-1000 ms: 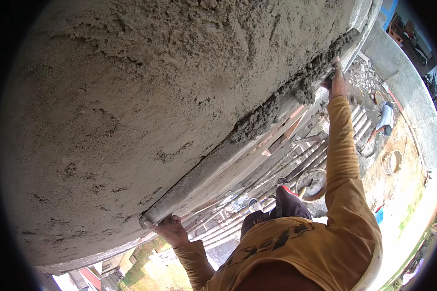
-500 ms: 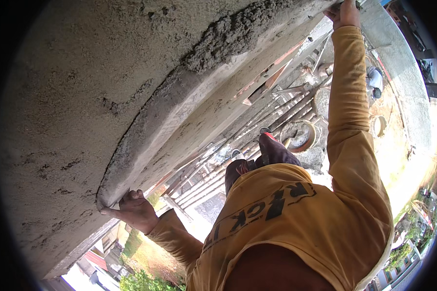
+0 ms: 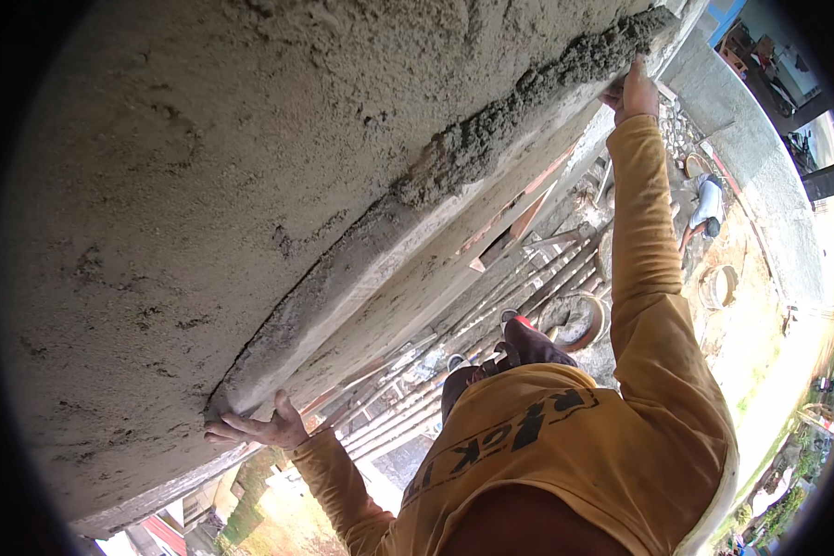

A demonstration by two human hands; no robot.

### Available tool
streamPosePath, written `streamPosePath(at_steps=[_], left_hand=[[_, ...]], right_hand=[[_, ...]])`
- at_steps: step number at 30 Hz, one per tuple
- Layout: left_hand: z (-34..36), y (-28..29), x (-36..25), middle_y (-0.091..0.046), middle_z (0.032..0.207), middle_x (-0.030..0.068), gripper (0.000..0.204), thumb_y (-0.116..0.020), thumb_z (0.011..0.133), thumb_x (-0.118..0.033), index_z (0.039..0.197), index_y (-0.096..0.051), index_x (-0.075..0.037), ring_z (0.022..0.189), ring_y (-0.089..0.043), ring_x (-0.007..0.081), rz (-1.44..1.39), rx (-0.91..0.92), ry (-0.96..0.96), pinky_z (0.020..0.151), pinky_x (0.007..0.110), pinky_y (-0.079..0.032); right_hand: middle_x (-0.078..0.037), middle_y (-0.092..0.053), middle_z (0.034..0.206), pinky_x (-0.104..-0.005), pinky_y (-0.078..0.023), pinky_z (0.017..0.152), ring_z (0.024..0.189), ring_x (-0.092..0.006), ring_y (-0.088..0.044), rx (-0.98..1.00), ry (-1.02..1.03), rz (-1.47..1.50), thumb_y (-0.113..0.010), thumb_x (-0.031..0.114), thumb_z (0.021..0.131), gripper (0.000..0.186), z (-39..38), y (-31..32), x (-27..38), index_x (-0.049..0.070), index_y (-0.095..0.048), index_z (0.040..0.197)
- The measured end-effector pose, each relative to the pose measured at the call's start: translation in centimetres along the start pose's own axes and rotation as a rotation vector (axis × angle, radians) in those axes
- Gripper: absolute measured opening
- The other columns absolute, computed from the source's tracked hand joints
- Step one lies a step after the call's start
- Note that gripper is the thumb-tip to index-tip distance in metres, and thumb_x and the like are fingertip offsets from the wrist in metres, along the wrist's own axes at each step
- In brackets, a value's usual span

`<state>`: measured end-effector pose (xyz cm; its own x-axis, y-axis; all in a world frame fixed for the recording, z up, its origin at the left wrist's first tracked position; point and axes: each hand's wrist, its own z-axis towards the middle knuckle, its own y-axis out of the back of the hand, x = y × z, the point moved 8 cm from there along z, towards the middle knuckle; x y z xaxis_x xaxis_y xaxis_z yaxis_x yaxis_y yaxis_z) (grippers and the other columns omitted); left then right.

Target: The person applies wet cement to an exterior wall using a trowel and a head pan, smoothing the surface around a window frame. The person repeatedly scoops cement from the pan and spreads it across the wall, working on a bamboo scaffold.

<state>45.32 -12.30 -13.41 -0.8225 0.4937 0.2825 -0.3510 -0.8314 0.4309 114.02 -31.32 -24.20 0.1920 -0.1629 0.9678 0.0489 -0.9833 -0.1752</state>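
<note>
A long, pale straightedge [image 3: 343, 287] lies against the rough grey plastered wall [image 3: 157, 222], slanting from lower left to upper right. Wet mortar [image 3: 519, 111] is heaped along the upper half of its top edge. My left hand [image 3: 264, 429] holds the lower end, its fingers stretched along the tip and its thumb raised apart. Near the upper end, my right hand [image 3: 635, 93] grips the board's lower side with my arm extended; part of its fingers is hidden behind the board. Both my sleeves are mustard yellow.
Far below lie several long poles [image 3: 547, 278], a round ring-shaped container [image 3: 588, 324] and a second ring [image 3: 716, 287]. A person in a pale shirt [image 3: 709, 204] bends over at the right. A curved grey wall [image 3: 769, 176] stands beyond.
The whole view has shifted, bringing the straightedge's upper end and my right hand fully into sight. My left hand's fingers have straightened along the tip, and its thumb has lifted.
</note>
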Motion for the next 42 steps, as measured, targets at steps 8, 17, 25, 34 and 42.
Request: streamPosePath(at_steps=[8,17,25,34,42], left_hand=[[0.0,1.5,3.4,-0.041,0.12,0.0137,0.084,-0.076,0.063,-0.049,0.127,-0.039,-0.01,0.115,-0.039,0.0333,0.114,0.0,-0.021,0.095,0.05,-0.034],[5.9,3.1,0.2,-0.043,0.115,0.0128,0.085,-0.076,0.06,-0.057,0.124,-0.042,-0.012,0.103,-0.045,0.0316,0.097,-0.09,-0.182,0.081,0.045,-0.038],[6.2,2.9,0.5,-0.045,0.113,0.0122,0.083,-0.078,0.058,-0.054,0.121,-0.045,-0.012,0.106,-0.044,0.0335,0.018,-0.064,-0.116,0.084,0.048,-0.038],[6.9,5.4,5.4,-0.047,0.115,0.0132,0.078,-0.072,0.064,-0.058,0.122,-0.047,-0.011,0.106,-0.046,0.0306,0.139,-0.043,-0.131,0.083,0.046,-0.038],[10.9,3.7,-1.7,-0.047,0.113,0.0128,0.078,-0.063,0.067,-0.065,0.123,-0.047,-0.015,0.105,-0.045,0.0343,0.062,-0.055,-0.077,0.085,0.049,-0.035]], right_hand=[[-0.01,-0.054,0.069,-0.0314,-0.051,0.047,0.053,-0.0186,-0.058,-0.028,0.014,0.027,-0.051,0.049,0.086,0.055,-7.0,-2.8,-1.8,-0.005,-0.05,0.1],[-0.004,-0.039,0.045,-0.0278,-0.039,0.031,0.033,-0.0123,-0.042,0.012,0.201,0.07,-0.048,0.06,0.082,0.074,-2.3,-3.0,6.7,-0.009,-0.054,0.11],[-0.015,-0.061,0.085,-0.0339,-0.053,0.054,0.066,-0.0215,-0.063,0.075,0.449,-0.086,-0.056,0.052,0.08,0.063,3.1,0.0,6.7,-0.005,-0.056,0.108],[-0.002,-0.052,0.056,-0.0284,-0.043,0.038,0.038,-0.0107,-0.047,0.137,0.268,0.06,-0.052,0.056,0.082,0.064,-6.3,-5.2,9.3,-0.001,-0.058,0.112],[-0.002,-0.05,0.061,-0.0259,-0.04,0.041,0.045,-0.0111,-0.049,0.082,0.332,0.09,-0.051,0.056,0.081,0.059,4.7,-1.0,15.5,0.001,-0.062,0.098]])
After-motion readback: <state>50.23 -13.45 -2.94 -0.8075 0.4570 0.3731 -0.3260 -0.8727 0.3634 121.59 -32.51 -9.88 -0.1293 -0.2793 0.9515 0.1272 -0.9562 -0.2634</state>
